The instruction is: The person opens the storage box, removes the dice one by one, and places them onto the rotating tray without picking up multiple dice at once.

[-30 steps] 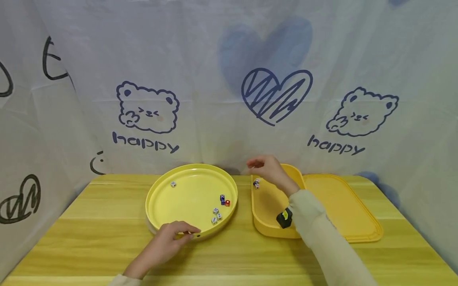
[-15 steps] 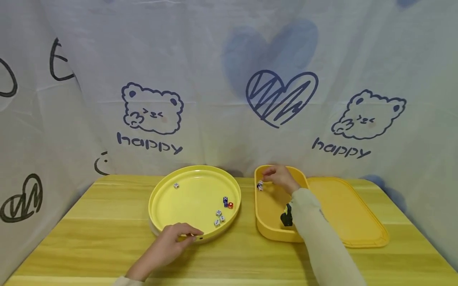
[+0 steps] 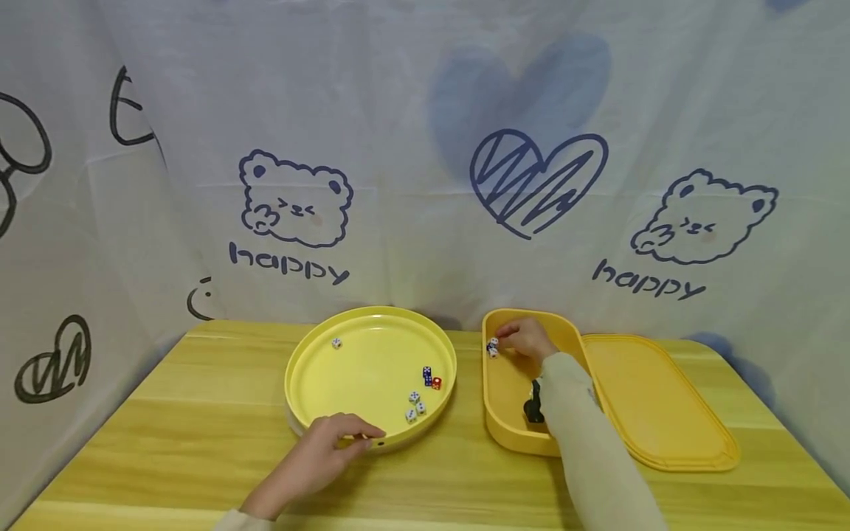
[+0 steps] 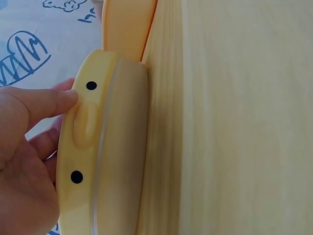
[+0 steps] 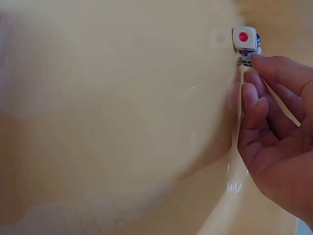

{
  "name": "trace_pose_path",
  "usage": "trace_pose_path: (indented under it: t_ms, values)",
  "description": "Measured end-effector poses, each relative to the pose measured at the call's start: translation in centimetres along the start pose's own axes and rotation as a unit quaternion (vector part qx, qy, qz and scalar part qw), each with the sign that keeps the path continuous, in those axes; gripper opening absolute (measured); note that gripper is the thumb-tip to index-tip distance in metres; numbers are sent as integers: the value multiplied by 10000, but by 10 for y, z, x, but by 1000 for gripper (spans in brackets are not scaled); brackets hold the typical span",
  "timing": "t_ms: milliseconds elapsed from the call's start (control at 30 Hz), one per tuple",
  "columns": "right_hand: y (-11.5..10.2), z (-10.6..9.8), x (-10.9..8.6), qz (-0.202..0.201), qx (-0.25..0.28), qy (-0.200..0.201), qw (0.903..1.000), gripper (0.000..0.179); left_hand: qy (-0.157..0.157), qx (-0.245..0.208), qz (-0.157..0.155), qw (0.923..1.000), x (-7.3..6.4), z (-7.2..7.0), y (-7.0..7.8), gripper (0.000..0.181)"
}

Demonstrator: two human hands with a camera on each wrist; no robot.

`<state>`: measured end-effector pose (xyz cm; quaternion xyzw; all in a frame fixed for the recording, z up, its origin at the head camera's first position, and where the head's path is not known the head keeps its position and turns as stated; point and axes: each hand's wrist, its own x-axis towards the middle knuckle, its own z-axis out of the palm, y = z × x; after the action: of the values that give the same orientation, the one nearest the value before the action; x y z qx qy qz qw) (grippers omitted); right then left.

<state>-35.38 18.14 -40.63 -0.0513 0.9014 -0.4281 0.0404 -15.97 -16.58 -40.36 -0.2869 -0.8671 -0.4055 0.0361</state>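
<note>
At the near rim of a round yellow tray [image 3: 361,380], my left hand [image 3: 325,451] pinches the edge, thumb outside and fingers behind it. That tray holds a lone white die [image 3: 336,344] at the far left, two blue dice [image 3: 427,373], a red die [image 3: 436,383] and three white dice [image 3: 421,408] at the right. Inside an orange box [image 3: 524,441], my right hand [image 3: 529,338] is beside a small cluster of dice at the left wall. In the right wrist view its index fingertip touches them: a white die [image 5: 244,37] with a red pip lies uppermost, with white and blue ones partly hidden.
A flat orange lid [image 3: 671,398] lies right of the box, against its side. The wooden table [image 3: 179,435] runs beneath everything. Behind it hangs a pale cloth [image 3: 392,243] with bear and heart drawings. A dark device [image 3: 533,409] sits at the right wrist.
My right hand has lowered from above the box's far left rim into the box, to the dice there. The left hand keeps its hold on the tray. The whole view has shifted slightly.
</note>
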Motion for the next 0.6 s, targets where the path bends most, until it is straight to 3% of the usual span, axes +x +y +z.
trace_pose_path:
  t_ms: [600]
  values:
    - [0,5,1,-434,-343,-178,9983,18,-66,-62,-23,10000,1,0,0,18]
